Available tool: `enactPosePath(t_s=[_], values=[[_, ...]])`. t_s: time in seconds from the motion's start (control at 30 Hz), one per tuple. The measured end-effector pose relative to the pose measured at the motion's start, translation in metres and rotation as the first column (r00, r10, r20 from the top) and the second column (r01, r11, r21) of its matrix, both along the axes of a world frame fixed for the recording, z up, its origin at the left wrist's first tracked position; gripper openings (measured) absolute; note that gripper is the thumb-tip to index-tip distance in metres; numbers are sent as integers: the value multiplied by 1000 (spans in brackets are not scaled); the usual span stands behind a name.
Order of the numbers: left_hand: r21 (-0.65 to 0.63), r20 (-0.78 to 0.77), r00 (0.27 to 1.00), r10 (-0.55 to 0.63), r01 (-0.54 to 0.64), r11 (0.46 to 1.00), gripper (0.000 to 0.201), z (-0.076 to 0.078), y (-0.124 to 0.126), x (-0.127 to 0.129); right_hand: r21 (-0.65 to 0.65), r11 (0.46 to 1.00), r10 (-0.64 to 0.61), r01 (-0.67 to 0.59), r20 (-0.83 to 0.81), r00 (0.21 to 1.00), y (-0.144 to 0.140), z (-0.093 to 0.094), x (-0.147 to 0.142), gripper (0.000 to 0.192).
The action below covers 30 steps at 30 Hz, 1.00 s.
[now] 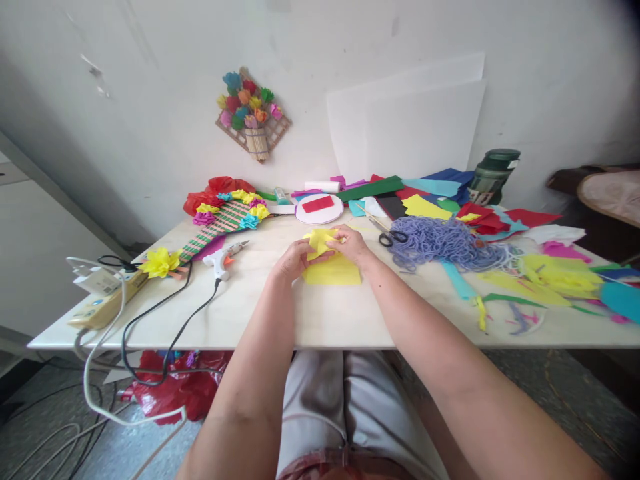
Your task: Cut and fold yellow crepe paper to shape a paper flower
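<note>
At the far left of the counter [320,320] a power strip [100,303] sits right at the edge with cables [150,320] trailing over it to the floor, so a snagged cord could drag it off. Just right of it a glue gun [225,257] lies on its side, its lead running toward the near edge; if it is hot, a left elbow swinging wide might brush it, though that cannot be told from here. In the middle the left hand [295,260] and right hand [353,245] meet over the yellow paper [333,267], each grip pinched together on the crumpled upper part while a flat sheet lies under it on the counter; thin paper like this could tear if the fingers pull apart. Bare counter lies between the paper and the near edge, the best room for moving. To the right, scissors [390,235] lie just beside the right wrist, touching a heap of purple yarn [445,243]; a sweep that way could catch either. Farther right, paper scraps [555,273] crowd the surface up to the right edge.
</note>
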<state>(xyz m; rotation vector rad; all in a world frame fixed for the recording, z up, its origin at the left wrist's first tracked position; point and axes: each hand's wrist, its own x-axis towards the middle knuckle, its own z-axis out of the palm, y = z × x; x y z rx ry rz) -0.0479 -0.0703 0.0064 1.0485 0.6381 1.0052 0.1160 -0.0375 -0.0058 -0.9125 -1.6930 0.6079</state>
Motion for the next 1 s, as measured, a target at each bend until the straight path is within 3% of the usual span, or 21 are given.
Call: enactPosePath(t_s=[0.2, 0.63, 0.87, 1.0], values=[[52, -90, 996, -4, 8, 999, 46, -4, 2, 0, 32, 999, -9, 8, 31, 999, 0, 0, -1, 19], [67, -107, 994, -18, 25, 997, 47, -1, -1, 2, 22, 1000, -11, 11, 36, 999, 0, 0, 0, 18], [75, -119, 993, -6, 15, 997, 47, -2, -1, 2, -54, 998, 32, -32, -4, 999, -5, 4, 2, 17], [84, -125, 992, -10, 21, 996, 46, -4, -1, 1, -149, 987, 43, -60, -111, 993, -5, 6, 6, 18]])
